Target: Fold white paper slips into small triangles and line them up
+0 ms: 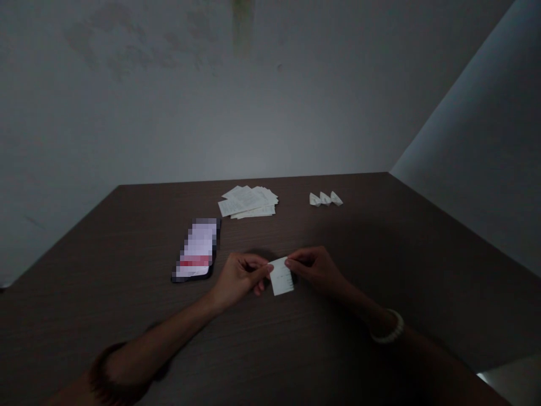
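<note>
Between my two hands is a small white piece of paper (281,277) with faint print on it, held just over the dark wooden table (253,349). My left hand (243,275) pinches its upper left edge between thumb and fingers. At the upper right corner, my right hand (315,268) grips the same paper with thumb and forefinger. The lower part of the sheet hangs free toward me. Left of my left hand lies a phone (198,245) with a lit, pixelated screen.
Toward the back of the table lies a loose pile of printed paper slips (249,202). To its right stand three small folded paper shapes (325,199) in a row. A pale stained wall (253,113) rises behind the table, and another wall (486,141) borders its right side.
</note>
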The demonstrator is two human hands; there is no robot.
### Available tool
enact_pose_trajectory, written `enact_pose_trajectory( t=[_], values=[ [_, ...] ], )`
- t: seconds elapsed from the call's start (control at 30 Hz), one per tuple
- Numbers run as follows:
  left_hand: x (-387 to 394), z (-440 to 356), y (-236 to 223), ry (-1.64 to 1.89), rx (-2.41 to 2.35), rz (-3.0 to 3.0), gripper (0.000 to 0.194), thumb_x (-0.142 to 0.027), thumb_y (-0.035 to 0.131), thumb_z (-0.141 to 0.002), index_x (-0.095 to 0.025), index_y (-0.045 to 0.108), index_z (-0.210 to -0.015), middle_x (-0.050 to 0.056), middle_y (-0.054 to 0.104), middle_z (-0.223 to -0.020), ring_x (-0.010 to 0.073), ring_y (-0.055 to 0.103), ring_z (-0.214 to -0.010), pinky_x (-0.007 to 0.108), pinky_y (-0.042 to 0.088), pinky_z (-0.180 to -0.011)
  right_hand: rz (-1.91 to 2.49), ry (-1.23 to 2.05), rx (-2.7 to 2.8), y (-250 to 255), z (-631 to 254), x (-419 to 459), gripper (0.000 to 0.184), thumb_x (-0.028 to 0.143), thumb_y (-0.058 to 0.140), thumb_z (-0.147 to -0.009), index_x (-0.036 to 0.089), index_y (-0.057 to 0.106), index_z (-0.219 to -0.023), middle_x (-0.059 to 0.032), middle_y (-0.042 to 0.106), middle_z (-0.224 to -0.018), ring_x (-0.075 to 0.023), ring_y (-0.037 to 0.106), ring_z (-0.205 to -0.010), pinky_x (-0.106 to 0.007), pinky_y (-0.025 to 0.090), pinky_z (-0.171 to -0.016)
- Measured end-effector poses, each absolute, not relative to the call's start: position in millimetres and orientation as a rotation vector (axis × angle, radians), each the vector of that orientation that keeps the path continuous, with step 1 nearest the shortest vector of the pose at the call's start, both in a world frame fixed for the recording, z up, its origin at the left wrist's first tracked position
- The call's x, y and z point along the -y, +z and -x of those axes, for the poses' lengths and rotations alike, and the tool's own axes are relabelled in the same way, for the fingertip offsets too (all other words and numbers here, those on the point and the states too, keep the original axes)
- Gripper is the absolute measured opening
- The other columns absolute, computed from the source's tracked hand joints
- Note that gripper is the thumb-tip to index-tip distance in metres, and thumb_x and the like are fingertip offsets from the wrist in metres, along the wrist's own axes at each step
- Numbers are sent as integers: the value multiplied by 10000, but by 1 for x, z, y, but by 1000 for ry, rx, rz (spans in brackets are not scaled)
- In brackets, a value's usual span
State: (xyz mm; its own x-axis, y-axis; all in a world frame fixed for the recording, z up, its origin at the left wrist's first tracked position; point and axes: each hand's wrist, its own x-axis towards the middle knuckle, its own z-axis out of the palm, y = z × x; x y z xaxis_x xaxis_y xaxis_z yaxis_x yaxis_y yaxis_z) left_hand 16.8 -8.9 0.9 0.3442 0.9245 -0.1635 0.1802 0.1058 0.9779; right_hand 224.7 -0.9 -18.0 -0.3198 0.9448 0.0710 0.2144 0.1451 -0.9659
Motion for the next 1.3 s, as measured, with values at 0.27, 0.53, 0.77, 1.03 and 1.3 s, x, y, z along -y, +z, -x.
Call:
enact_pose_trajectory(
  t=[0.27,0.53,0.77,1.03,1.3],
  values=[
    [9,-18,3,765,-1140,-1401,288,-383,689,-754,-97,683,-716,29,644,-563,64,509,-402,153,425,-374,1147,1190,1682,-17,-225,1,234,361,640,-810,151,741,-785,-30,711,-683,-130,617,-589,-228,471,-554],
    [9,-17,1,747,-1140,-1405,287,-384,676,-778,-102,687,-727,8,609,-505,65,504,-383,156,420,-377,1125,1168,1684,-17,-222,1,256,380,631,-810,146,723,-758,-25,697,-662,-125,603,-573,-227,455,-541],
    [11,-18,4,746,-1060,-1381,283,-381,690,-759,-99,689,-737,26,641,-574,68,520,-418,163,449,-398,1140,1164,1660,-17,-222,3,200,330,652,-799,142,677,-734,-17,666,-643,-111,582,-555,-211,441,-521],
    [9,-17,0,793,-1096,-1358,291,-384,697,-752,-95,672,-739,4,603,-523,75,520,-416,169,445,-400,1134,1182,1662,-15,-221,2,185,317,641,-810,147,678,-748,-22,682,-676,-118,605,-590,-218,462,-560],
    [7,-15,-7,783,-1125,-1395,317,-420,658,-783,-104,667,-756,5,605,-555,84,515,-429,185,428,-407,1241,1120,1741,-16,-222,0,163,288,674,-769,135,700,-721,-17,675,-619,-107,582,-536,-199,421,-500]
  ],
)
